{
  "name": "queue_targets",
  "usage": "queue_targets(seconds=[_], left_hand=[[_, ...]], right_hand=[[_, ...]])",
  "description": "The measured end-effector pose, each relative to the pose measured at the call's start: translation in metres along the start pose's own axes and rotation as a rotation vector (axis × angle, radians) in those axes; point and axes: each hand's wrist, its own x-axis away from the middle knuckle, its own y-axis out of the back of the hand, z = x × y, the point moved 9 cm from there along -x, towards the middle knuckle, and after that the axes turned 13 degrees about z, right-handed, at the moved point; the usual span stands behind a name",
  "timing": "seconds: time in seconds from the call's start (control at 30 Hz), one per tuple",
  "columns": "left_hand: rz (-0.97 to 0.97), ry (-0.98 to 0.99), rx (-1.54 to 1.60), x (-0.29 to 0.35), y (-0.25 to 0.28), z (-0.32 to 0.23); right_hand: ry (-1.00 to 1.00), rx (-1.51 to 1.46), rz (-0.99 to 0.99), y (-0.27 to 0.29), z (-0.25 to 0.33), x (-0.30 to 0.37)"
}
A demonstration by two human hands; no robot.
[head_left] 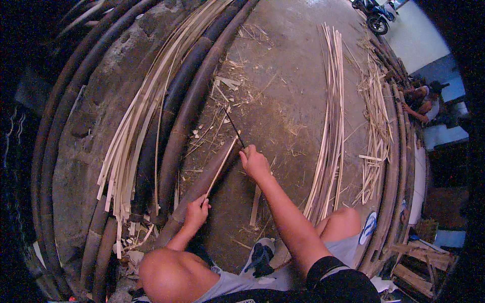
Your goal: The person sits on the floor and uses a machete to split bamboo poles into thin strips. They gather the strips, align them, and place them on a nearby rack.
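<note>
My left hand (196, 213) is closed round the near end of a thin pale bamboo strip (219, 170). The strip slants up and away along a thick brown bamboo pole (199, 187) lying between my legs. In my right hand (255, 162) is a knife (233, 124) with a long, dark, narrow blade, its handle mostly hidden by my fingers. The blade points away and to the left, crossing close to the strip's far end. Whether blade and strip touch I cannot tell.
Split bamboo strips (141, 116) lie over dark poles (194, 96) at left. Another strip bundle (331, 121) stretches along the right, beside a scrap heap (375, 121) and more poles (396, 166). Shavings (227, 83) litter the floor. Another person (424, 103) crouches far right; a motorbike (378, 20) stands behind.
</note>
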Motion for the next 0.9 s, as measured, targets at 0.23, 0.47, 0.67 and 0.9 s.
queue_targets(seconds=[0.23,0.47,0.67,0.9], left_hand=[[-0.020,-0.027,0.024,-0.001,-0.008,0.016],[0.042,0.012,0.048,-0.004,-0.012,0.014],[-0.112,0.062,-0.140,0.005,0.043,-0.005],[-0.053,-0.022,-0.606,-0.002,0.041,-0.005]], right_hand=[[-0.066,-0.035,0.025,-0.013,-0.010,0.004],[0.195,-0.224,0.206,-0.047,-0.042,-0.021],[-0.037,-0.646,0.013,-0.077,-0.123,-0.027],[0.030,-0.766,0.000,-0.078,-0.139,-0.025]])
